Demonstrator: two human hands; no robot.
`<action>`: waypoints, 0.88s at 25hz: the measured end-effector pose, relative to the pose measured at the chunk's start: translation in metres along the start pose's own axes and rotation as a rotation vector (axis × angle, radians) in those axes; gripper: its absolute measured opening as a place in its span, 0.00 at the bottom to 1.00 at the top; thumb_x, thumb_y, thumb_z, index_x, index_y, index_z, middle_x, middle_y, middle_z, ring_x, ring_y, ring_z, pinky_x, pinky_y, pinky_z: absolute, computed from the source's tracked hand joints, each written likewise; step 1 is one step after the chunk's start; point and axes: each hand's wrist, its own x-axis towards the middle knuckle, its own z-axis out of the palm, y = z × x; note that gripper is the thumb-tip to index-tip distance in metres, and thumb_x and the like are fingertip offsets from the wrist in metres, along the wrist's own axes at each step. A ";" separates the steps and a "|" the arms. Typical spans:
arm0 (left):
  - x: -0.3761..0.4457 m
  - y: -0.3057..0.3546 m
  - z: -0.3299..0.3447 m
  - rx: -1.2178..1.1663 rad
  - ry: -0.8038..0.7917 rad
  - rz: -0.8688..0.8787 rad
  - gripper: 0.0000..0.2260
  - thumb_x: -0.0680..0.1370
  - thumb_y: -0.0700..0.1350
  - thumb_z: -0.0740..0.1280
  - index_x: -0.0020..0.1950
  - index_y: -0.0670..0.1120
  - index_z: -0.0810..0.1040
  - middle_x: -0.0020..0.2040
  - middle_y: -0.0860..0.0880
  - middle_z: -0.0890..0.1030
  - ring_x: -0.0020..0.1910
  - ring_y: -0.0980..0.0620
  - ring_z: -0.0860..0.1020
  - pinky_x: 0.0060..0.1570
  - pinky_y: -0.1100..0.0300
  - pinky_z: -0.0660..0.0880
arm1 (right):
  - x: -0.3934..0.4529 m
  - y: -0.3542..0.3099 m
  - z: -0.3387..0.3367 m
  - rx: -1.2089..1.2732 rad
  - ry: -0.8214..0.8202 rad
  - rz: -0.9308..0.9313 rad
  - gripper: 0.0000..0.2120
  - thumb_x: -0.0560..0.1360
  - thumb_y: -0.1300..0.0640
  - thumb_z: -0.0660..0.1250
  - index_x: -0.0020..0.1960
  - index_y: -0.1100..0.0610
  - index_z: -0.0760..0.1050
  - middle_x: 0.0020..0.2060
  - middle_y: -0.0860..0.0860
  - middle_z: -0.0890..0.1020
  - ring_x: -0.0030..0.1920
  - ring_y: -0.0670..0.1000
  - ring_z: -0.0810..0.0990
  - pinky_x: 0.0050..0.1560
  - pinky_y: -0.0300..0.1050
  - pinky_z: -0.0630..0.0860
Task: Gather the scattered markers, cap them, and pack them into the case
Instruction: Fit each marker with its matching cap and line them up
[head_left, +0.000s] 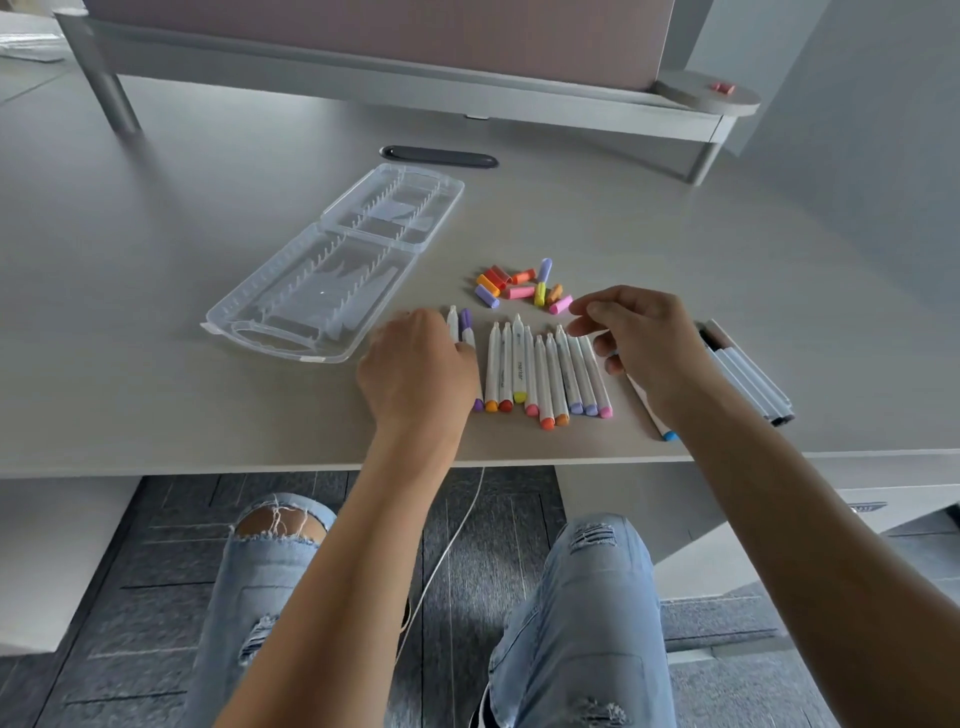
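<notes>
Several white markers lie side by side near the desk's front edge, coloured ends toward me, tips uncapped. Just behind them sits a heap of loose coloured caps. The clear plastic case lies open to the left, with nothing in it. My left hand rests on two markers at the row's left end, one with a purple cap. My right hand hovers over the row's right end, fingers spread near a pink cap; a blue-ended marker lies partly hidden under it.
More markers with grey and dark ends lie at the right by the desk edge. A dark oval cable slot sits behind the case. A raised shelf spans the back of the desk. My knees are under the front edge.
</notes>
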 end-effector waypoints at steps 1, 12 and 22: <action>0.002 0.000 0.000 0.006 -0.009 -0.006 0.09 0.76 0.48 0.66 0.39 0.44 0.80 0.36 0.46 0.78 0.40 0.41 0.79 0.34 0.55 0.68 | 0.001 0.001 -0.001 0.001 0.000 0.001 0.14 0.82 0.64 0.62 0.47 0.54 0.84 0.38 0.50 0.87 0.31 0.45 0.74 0.33 0.40 0.70; 0.002 0.016 -0.038 -1.004 -0.119 -0.330 0.13 0.77 0.42 0.69 0.32 0.45 0.80 0.30 0.50 0.78 0.31 0.51 0.77 0.31 0.61 0.75 | 0.034 -0.003 0.004 -0.232 0.122 -0.050 0.12 0.83 0.62 0.61 0.51 0.56 0.83 0.43 0.51 0.86 0.21 0.38 0.70 0.24 0.29 0.66; 0.005 0.024 -0.036 -1.722 -0.412 -0.669 0.06 0.81 0.37 0.67 0.51 0.33 0.79 0.37 0.40 0.82 0.36 0.47 0.82 0.37 0.58 0.82 | 0.055 -0.004 0.014 -0.241 0.069 -0.068 0.10 0.82 0.62 0.64 0.52 0.58 0.85 0.42 0.52 0.87 0.18 0.40 0.66 0.20 0.32 0.62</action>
